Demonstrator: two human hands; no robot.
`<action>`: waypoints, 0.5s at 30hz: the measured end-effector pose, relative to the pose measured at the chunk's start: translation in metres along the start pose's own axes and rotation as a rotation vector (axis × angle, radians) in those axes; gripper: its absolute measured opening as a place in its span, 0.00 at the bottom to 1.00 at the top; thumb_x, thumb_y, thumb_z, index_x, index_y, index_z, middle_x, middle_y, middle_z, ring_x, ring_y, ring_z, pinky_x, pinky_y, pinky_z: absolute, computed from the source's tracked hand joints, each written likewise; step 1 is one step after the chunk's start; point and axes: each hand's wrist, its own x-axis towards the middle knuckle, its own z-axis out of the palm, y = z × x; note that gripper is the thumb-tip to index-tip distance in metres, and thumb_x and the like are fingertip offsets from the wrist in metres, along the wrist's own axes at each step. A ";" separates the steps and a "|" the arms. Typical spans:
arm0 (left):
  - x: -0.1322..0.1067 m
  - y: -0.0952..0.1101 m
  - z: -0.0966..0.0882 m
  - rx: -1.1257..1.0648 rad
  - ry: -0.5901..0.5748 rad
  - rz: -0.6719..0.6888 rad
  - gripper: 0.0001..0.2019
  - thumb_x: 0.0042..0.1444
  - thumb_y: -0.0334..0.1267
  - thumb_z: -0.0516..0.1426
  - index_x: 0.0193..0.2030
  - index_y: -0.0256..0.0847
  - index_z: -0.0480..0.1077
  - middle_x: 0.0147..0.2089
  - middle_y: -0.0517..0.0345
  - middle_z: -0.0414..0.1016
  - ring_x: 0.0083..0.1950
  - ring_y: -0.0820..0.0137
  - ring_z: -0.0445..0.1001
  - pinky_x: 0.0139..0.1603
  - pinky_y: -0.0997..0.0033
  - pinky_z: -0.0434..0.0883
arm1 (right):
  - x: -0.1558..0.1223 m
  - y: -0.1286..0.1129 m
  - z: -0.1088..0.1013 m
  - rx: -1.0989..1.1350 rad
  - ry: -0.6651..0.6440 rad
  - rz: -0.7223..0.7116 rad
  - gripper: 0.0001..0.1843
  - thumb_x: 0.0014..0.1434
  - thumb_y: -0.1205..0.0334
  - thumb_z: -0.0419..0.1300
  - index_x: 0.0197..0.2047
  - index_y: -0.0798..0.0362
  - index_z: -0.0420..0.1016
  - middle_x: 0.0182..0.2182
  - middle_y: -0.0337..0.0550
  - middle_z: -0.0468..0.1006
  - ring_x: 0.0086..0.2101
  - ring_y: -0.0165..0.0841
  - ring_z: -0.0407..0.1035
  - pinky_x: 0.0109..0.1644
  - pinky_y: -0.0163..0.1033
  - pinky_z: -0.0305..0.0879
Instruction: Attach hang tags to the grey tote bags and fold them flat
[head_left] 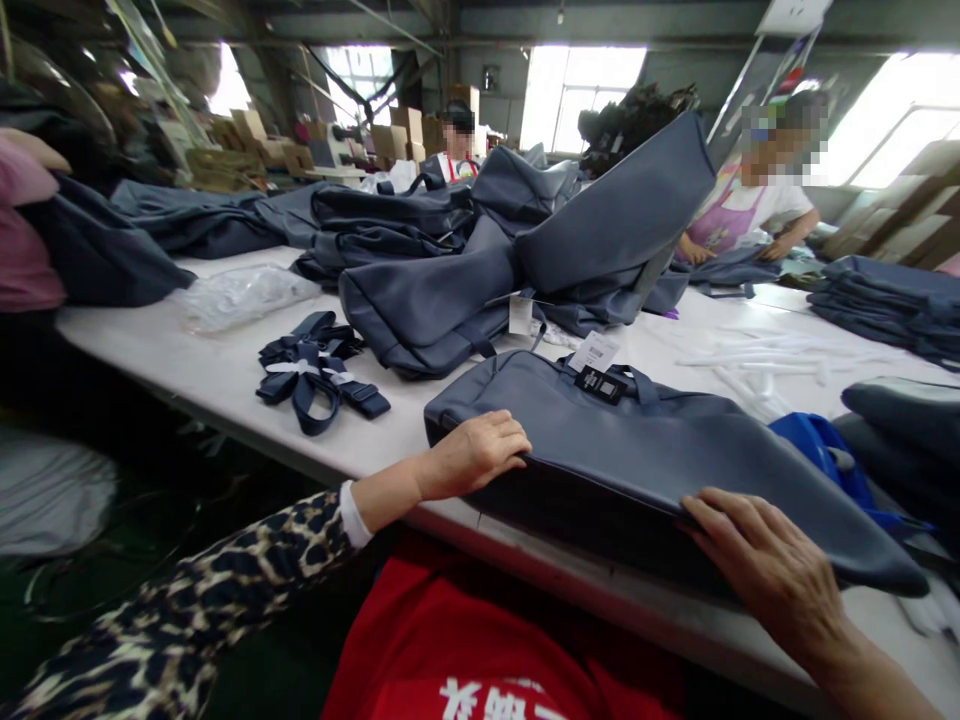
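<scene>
A flat grey-blue bag lies on the white table right in front of me, with a white hang tag and a black label by its handles. My left hand curls its fingers over the bag's near left edge, gripping it. My right hand lies flat on the bag's near right part, fingers stretched out and pressing down.
More grey-blue bags are piled behind. A bundle of dark straps and a clear plastic wrap lie to the left. A blue item and white sticks lie to the right. Two other people work across the table.
</scene>
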 end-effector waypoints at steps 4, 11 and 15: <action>-0.005 0.010 -0.001 -0.052 -0.136 0.040 0.06 0.67 0.35 0.54 0.42 0.36 0.70 0.39 0.52 0.74 0.42 0.65 0.69 0.45 0.68 0.69 | -0.022 -0.006 0.003 0.124 -0.140 -0.045 0.09 0.70 0.65 0.51 0.43 0.52 0.73 0.36 0.43 0.77 0.34 0.34 0.66 0.40 0.40 0.58; -0.039 0.046 0.049 0.105 -0.158 0.035 0.07 0.67 0.30 0.52 0.38 0.37 0.69 0.37 0.53 0.73 0.38 0.65 0.69 0.40 0.67 0.69 | -0.045 -0.025 0.029 0.262 -0.248 -0.003 0.13 0.72 0.64 0.48 0.38 0.52 0.72 0.30 0.39 0.72 0.31 0.32 0.62 0.38 0.37 0.56; -0.052 0.053 0.065 0.188 -0.049 0.027 0.10 0.68 0.30 0.49 0.42 0.36 0.71 0.41 0.51 0.76 0.40 0.65 0.72 0.42 0.66 0.71 | -0.051 -0.026 0.036 0.267 -0.259 0.024 0.13 0.71 0.62 0.50 0.37 0.52 0.72 0.30 0.39 0.72 0.33 0.32 0.62 0.39 0.36 0.58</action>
